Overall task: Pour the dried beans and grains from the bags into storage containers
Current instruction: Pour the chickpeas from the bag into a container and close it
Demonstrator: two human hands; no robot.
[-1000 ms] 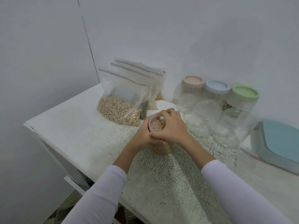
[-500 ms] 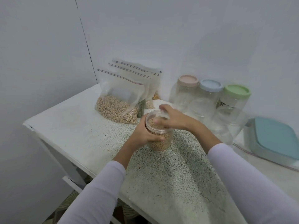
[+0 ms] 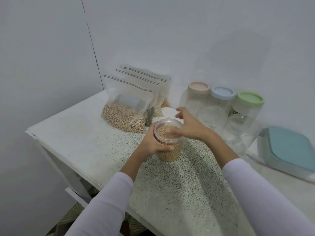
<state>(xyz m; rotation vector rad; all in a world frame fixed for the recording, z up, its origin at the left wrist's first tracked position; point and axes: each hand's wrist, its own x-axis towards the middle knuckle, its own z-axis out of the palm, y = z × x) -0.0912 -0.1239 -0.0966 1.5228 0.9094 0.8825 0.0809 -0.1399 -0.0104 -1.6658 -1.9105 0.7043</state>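
A clear plastic jar (image 3: 168, 143) full of pale beans stands on the speckled white table (image 3: 88, 133), capped by a clear lid. My left hand (image 3: 154, 143) grips the jar's side. My right hand (image 3: 188, 126) hovers blurred at the jar's right rim, fingers spread, thumb over the lid; I cannot tell whether it touches. Behind the jar lean several zip bags: the front bag (image 3: 126, 108) holds pale beans, and others behind it show green and yellow contents.
Three empty clear jars with a pink lid (image 3: 199, 87), blue lid (image 3: 223, 92) and green lid (image 3: 250, 99) stand by the wall, more clear jars (image 3: 238, 133) before them. A blue-lidded container (image 3: 291, 149) sits at right. The table's edge runs along the left.
My right hand came off the top of the jar and moved right and back, its fingers spreading. The left hand kept its grip on the jar.
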